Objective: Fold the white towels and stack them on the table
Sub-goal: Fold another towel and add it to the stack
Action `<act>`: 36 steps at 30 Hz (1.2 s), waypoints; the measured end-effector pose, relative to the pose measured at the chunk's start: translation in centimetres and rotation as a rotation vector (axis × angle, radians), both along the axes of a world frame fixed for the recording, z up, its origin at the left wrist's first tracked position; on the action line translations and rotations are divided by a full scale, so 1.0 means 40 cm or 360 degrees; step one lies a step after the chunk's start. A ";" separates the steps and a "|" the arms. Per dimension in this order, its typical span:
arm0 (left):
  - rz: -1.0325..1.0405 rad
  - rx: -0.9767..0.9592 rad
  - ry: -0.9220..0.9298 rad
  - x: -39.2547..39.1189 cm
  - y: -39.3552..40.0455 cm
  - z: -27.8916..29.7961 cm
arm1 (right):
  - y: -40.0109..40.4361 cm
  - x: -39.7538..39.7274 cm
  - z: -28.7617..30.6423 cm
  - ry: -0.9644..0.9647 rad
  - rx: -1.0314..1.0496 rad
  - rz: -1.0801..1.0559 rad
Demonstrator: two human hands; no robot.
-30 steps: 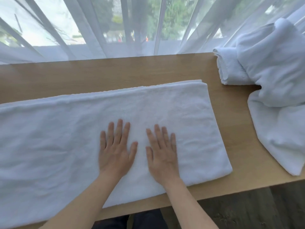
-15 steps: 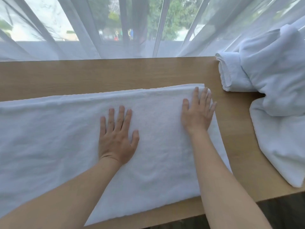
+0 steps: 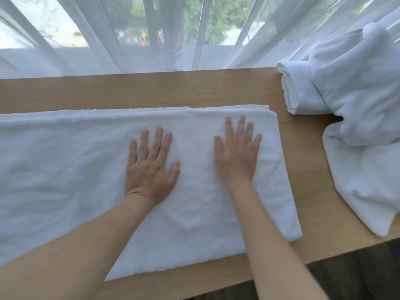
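Observation:
A long white towel (image 3: 65, 169), folded lengthwise, lies flat across the wooden table (image 3: 194, 89) and runs off the left edge of view. My left hand (image 3: 151, 165) presses flat on its middle with fingers spread. My right hand (image 3: 237, 152) lies flat on the towel near its right end, fingers straight. At the right, a heap of unfolded white towels (image 3: 363, 131) sits on the table, with a rolled towel (image 3: 298, 89) at its left side.
Sheer white curtains (image 3: 151, 40) hang along the table's far edge in front of a window. The table's near edge runs diagonally at the bottom right, with dark floor (image 3: 357, 276) beyond it. Bare wood shows between the flat towel and the heap.
My right hand slid out to the towel's far right corner, then came back a little toward me and left. My left hand has stayed pressed on the middle.

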State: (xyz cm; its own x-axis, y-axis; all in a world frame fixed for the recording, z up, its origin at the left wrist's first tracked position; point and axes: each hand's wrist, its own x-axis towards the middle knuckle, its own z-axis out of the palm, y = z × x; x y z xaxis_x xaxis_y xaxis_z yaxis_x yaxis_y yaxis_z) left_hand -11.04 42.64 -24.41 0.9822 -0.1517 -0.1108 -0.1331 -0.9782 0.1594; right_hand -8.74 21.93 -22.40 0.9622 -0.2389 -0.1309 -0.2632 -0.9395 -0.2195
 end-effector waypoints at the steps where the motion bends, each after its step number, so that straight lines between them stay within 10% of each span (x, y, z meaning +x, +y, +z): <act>1: 0.0001 -0.0004 0.0001 0.002 0.001 0.002 | 0.057 -0.070 -0.002 -0.0079 0.0060 0.0074; 5: -0.0022 -0.0028 -0.0014 0.004 0.001 0.002 | 0.097 -0.247 -0.033 0.0011 0.0021 0.0286; 12: -0.0203 -0.0130 -0.0034 -0.025 0.004 0.028 | -0.098 -0.229 -0.013 0.0150 -0.0030 -0.0516; 18: -0.0261 -0.0064 0.0067 -0.128 0.018 0.009 | 0.067 -0.404 -0.031 0.0110 -0.0045 0.0438; 25: -0.0299 0.0007 0.0012 -0.200 0.056 -0.011 | -0.237 -0.434 -0.006 0.0314 -0.0145 -0.0400; 31: -0.0297 -0.0027 0.0032 -0.240 0.071 -0.019 | -0.020 -0.458 -0.028 0.0122 -0.0128 0.0399; 36: -0.0321 -0.0036 0.0035 -0.259 0.094 -0.011 | -0.162 -0.465 -0.012 0.0332 -0.0171 -0.0088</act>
